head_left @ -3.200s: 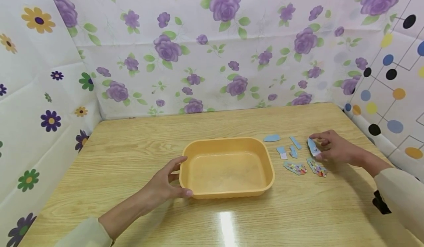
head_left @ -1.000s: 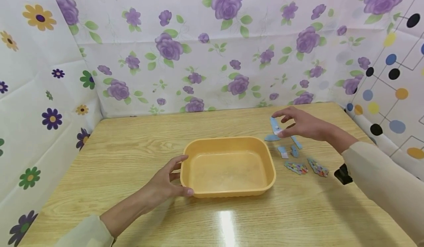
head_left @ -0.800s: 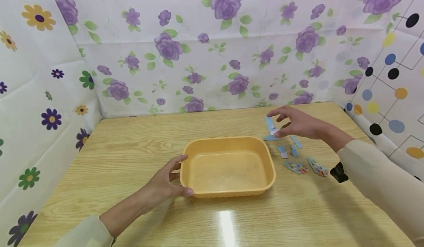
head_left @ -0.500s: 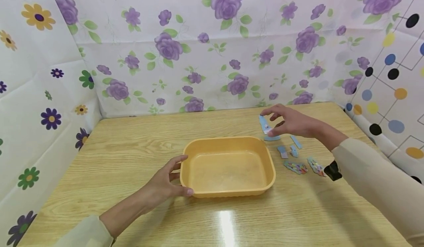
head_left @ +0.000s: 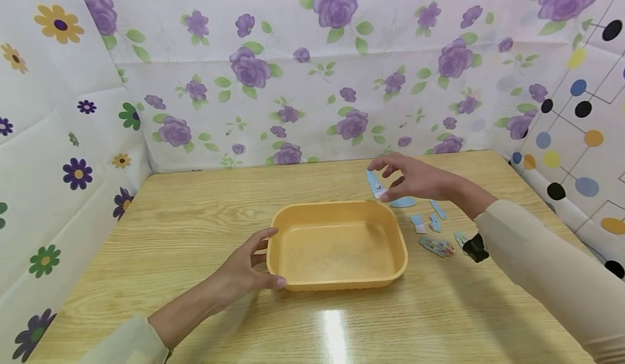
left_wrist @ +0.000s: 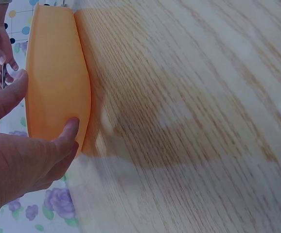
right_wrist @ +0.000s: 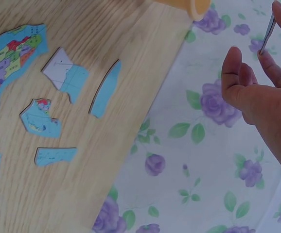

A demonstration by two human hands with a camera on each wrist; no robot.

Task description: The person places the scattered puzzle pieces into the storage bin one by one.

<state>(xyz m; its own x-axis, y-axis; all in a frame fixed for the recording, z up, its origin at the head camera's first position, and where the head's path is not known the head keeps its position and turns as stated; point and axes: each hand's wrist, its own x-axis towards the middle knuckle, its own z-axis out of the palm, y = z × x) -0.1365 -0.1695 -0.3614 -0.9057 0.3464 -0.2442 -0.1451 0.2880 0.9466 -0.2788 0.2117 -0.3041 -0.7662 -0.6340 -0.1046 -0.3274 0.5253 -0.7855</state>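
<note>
My left hand [head_left: 236, 269] holds the left end of an orange-yellow plastic tray [head_left: 337, 286], fingers at the rear of that end and thumb at the front corner. Nothing lies in the tray. My right hand [head_left: 422, 180] pinches a light-blue map puzzle piece [head_left: 375, 182] between thumb and fingers, above the tray's back right corner. In the right wrist view this puzzle piece [right_wrist: 267, 34] shows edge-on between the fingertips. Several flat map puzzle pieces lie right of the tray, among them a curved blue piece [head_left: 402, 202] and a multicoloured one [head_left: 437, 246].
The wooden table [head_left: 205, 206] is bordered by a flowered cloth [head_left: 205, 103] at the back and patterned cloths at both sides. A black device [head_left: 476, 247] at the right sleeve partly covers another multicoloured puzzle piece [head_left: 460, 238].
My right hand has picked up the blue puzzle piece at the far right and carried it left, over the other pieces, to the tray's back right corner. The left hand stays on the tray.
</note>
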